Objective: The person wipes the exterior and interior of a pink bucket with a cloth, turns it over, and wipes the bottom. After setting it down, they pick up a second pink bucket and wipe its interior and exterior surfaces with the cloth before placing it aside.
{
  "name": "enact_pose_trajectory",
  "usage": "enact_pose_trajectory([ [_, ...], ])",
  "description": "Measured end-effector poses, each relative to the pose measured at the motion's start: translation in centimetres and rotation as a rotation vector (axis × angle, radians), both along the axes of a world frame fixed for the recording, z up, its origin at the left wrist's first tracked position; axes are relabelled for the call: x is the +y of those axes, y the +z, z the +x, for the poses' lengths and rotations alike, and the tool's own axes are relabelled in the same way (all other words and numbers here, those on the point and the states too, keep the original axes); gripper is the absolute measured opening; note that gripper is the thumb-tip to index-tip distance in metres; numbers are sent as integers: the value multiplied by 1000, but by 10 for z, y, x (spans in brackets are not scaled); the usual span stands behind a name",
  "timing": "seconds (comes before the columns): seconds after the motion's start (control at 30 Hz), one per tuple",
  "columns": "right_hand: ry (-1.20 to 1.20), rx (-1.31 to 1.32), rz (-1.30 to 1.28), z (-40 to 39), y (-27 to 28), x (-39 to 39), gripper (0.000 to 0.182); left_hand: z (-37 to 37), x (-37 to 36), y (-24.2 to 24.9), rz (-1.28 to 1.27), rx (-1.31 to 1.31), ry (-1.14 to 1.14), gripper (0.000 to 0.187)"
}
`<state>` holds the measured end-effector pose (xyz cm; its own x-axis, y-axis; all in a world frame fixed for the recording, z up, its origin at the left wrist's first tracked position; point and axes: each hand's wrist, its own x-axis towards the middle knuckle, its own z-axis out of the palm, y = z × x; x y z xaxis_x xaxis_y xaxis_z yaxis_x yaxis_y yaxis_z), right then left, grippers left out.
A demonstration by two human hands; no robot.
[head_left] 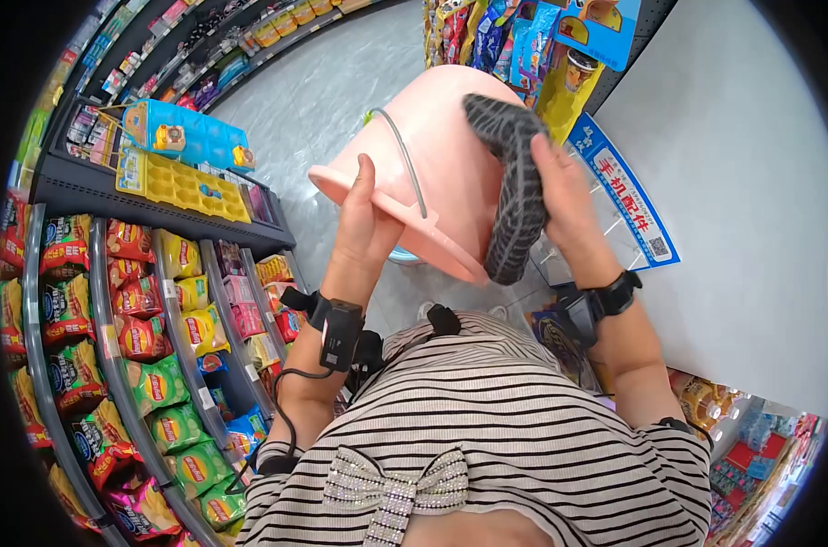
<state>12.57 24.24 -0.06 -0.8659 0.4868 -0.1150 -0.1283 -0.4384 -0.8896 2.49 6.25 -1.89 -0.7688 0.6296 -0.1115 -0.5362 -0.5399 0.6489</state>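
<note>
A pink plastic bucket (pixel 441 146) is held tilted in the air in front of my body, its rim turned down toward me. My left hand (pixel 364 219) grips the rim, thumb up along the side. A thin grey handle (pixel 401 164) lies across the bucket's outer wall. Against the bucket's right side my right hand (pixel 564 191) presses a dark grey cloth (pixel 516 173) with a pale line pattern. The fingers of that hand are partly hidden behind the cloth. Below the bucket, a bit of a light blue round object (pixel 402 256) shows.
Shelves of chip bags (pixel 154 383) stand close on my left. A blue plastic tray (pixel 191 132) and a yellow tray (pixel 195 190) sit above them. Hanging packets (pixel 505 36) and a blue sign (pixel 626 191) are at the right, beside a large white panel (pixel 742 182). Grey floor (pixel 341 82) lies beyond.
</note>
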Motion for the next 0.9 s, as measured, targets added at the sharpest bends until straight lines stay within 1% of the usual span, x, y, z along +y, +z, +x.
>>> enact_pose_trajectory([
  [0.1, 52, 58, 205, -3, 27, -16, 26, 4, 12, 7, 26, -80, 13, 59],
  [0.13, 73, 49, 474, -7, 25, -28, 26, 1, 18, 1, 68, -72, 4, 58],
  [0.17, 99, 83, 1011, -10, 20, -34, 26, -2, 23, -4, 108, -65, -6, 57],
  [0.2, 18, 390, 1223, -19, 10, -49, 28, 2, 25, 9, 54, -123, -8, 54],
  [0.23, -26, 332, 1416, -19, -2, -61, 33, 0, 22, 15, 2, -72, -22, 52],
  [0.3, -116, 300, 1459, -9, -22, -67, 42, -12, 15, 12, 107, -132, -32, 52],
  [0.33, -64, 221, 1401, -4, -31, -66, 44, -20, 11, 19, 51, -295, 40, 52],
  [0.4, 42, 61, 1267, 11, -52, -60, 47, -23, 6, 35, 21, -305, 165, 55],
  [0.43, 20, 17, 1219, 13, -70, -57, 44, -26, 4, 39, 8, -309, 229, 56],
  [0.47, -2, -25, 1171, 13, -91, -53, 40, -32, -2, 40, 32, -296, 231, 56],
  [0.5, -28, -57, 1125, 11, -94, -50, 37, -41, -9, 44, 60, -275, 234, 55],
  [0.53, 60, -75, 1127, 10, -98, -45, 35, -46, -13, 47, 86, -253, 240, 55],
  [0.57, 34, -42, 1124, 7, -102, -44, 34, -49, -13, 48, 95, -199, 244, 54],
  [0.63, -22, 16, 1109, 1, -96, -44, 31, -50, -10, 51, 102, -94, 247, 53],
  [0.67, -66, 139, 1228, -4, -93, -42, 30, -48, -8, 53, 81, -73, 242, 53],
  [0.73, -4, 42, 1312, -8, -71, -45, 32, -35, 4, 59, 45, -30, 232, 53],
  [0.77, 28, -7, 1353, -10, -56, -48, 32, -24, 14, 50, 10, -26, 144, 52],
  [0.8, -44, 113, 1319, -14, -35, -55, 34, -13, 24, 32, -28, -22, 57, 52],
  [0.83, -33, 101, 1326, -19, -26, -60, 34, -6, 29, 23, -68, -20, -29, 52],
  [0.9, -13, 67, 1337, -26, -15, -64, 34, -18, 20, 26, 33, -151, -77, 49],
])
